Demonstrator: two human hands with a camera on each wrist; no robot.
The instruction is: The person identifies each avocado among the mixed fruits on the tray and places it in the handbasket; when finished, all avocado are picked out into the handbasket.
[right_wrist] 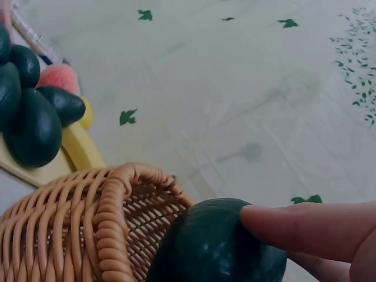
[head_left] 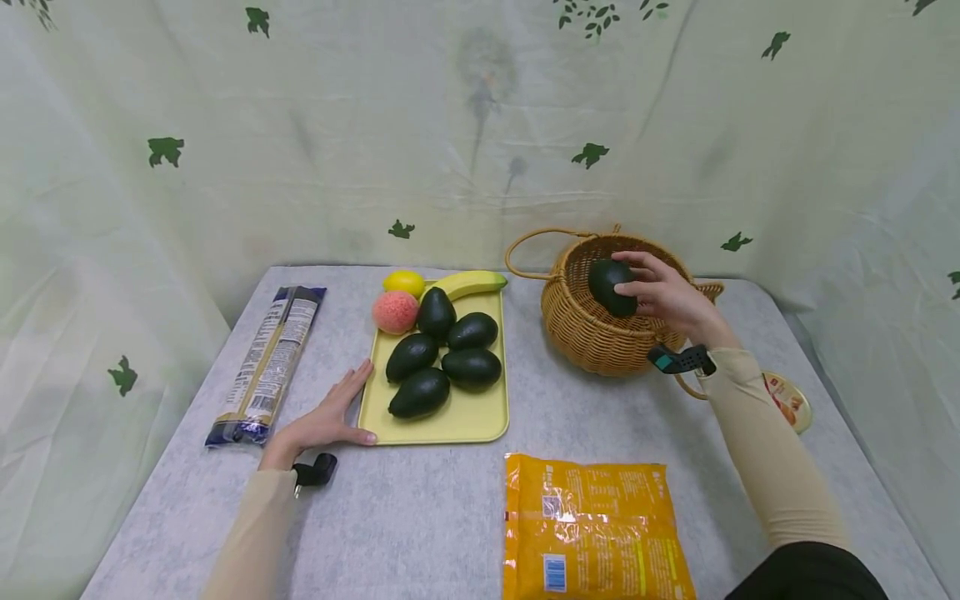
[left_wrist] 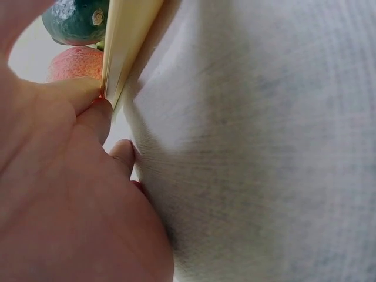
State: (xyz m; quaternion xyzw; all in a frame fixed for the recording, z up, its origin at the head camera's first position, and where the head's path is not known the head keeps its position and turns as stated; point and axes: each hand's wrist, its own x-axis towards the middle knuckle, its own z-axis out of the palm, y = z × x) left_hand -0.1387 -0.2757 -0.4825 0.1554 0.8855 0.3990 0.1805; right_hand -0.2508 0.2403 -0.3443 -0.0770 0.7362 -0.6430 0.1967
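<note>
Pale cloth [head_left: 337, 125] with dark green leaf prints is hanging behind a grey table [head_left: 420, 517]. On the right, the right hand [head_left: 667, 300] is curving its thumb and fingers round a dark green avocado [head_left: 607, 292], opened only as wide as the fruit. This avocado is showing at the mouth of a wicker basket [head_left: 592, 354]; neither its narrow end nor its long axis is showing clearly behind the fingers. Farther left, the left hand [head_left: 322, 421] is spreading its thumb and fingers wide, touching the left side of a yellow tray [head_left: 468, 422] and gripping nothing. Five more avocados [head_left: 420, 393] are lying on the tray: the farthest is pointing its narrow end to the far side, the nearest is aiming its tip left and slightly near. Beyond them, a banana [head_left: 474, 284], a lemon [head_left: 403, 282] and a round pink fruit [head_left: 395, 312] are resting at the tray's far end. A long packet [head_left: 270, 358] is lying left of the tray; an orange bag [head_left: 592, 533] is lying at the near right.
</note>
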